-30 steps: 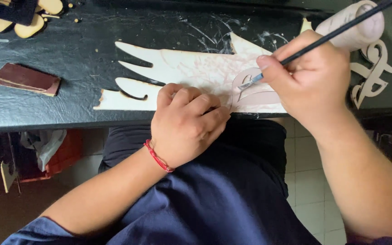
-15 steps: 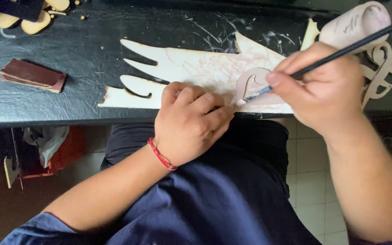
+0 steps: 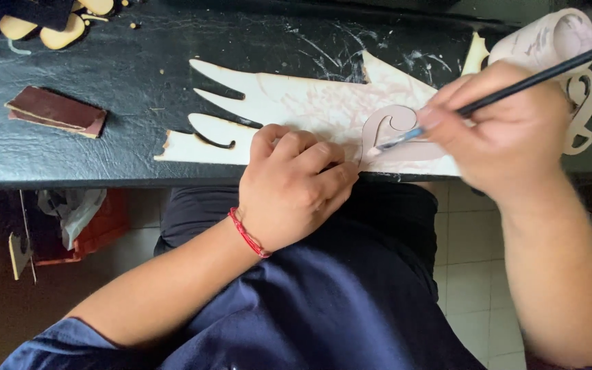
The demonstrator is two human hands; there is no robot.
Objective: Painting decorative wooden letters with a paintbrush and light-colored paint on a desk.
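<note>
Cutout [image 3: 310, 109]: pale flat wood piece, wing-like with long pointed fingers running left, lying flat on the worktop [image 3: 138, 75] near its front edge. Pinkish streaks across its middle. A scroll curl [image 3: 392, 123] is outlined on its right part.

Brush [image 3: 515, 85]: thin, dark handle, tip down on the cutout just below the curl, handle slanting up and right out of frame.

My right hand [image 3: 508, 130] is closed on the brush, fingers pinched near the ferrule, heel of the hand over the cutout's right end.

My left hand [image 3: 296, 185] is curled narrow, knuckles bent, fingertips pressing on the cutout's lower edge at the worktop's front edge. It holds nothing, only pins the piece down. Red cord bracelet [image 3: 248, 233] on that wrist.

Around it:
- Worktop is black, leather-like, with white scratches and smears behind the cutout.
- Sanding block [image 3: 56, 111]: brown, flat, lying left of the cutout, well apart.
- Small pale offcuts [image 3: 56, 31] at the far left corner, some crumbs beside them.
- Paper roll [image 3: 549, 38], whitish, behind my right hand.
- Another pale scroll-cut piece [image 3: 584, 116] just right of my right hand, partly hidden by it.

Below the worktop edge: my dark blue clothes, tiled floor, and a red thing with a grey bag at left, too dim to tell more.
</note>
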